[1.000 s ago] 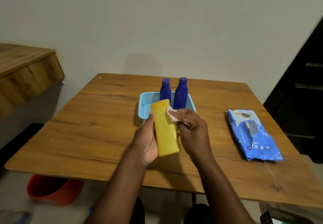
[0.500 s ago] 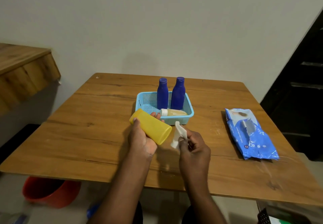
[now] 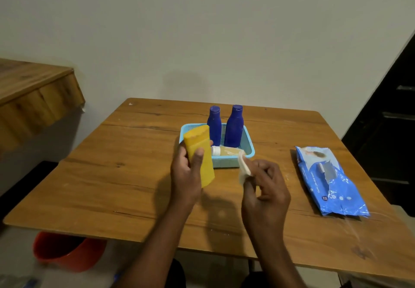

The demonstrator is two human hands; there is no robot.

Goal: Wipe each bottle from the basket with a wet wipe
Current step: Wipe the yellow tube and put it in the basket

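My left hand [image 3: 187, 173] grips a yellow bottle [image 3: 198, 152], held nearly upright above the table in front of the light blue basket [image 3: 250, 152]. To its right, my right hand [image 3: 266, 188] pinches a crumpled white wet wipe [image 3: 243, 169], a short gap away from the yellow bottle. Two dark blue bottles [image 3: 214, 125] [image 3: 234, 127] stand upright in the basket. A small clear bottle with a white cap [image 3: 224, 151] lies on its side in the basket's front.
A blue pack of wet wipes [image 3: 327, 179] lies on the wooden table [image 3: 112, 175] at the right. A red bucket [image 3: 65, 251] stands on the floor under the table's left front edge. A wooden ledge [image 3: 33, 98] juts out at the left; a dark doorway is at the right.
The right hand has pulled the wipe off the yellow bottle and off to the right. The left hand tipped the bottle onto its side, then turned it back nearly upright.
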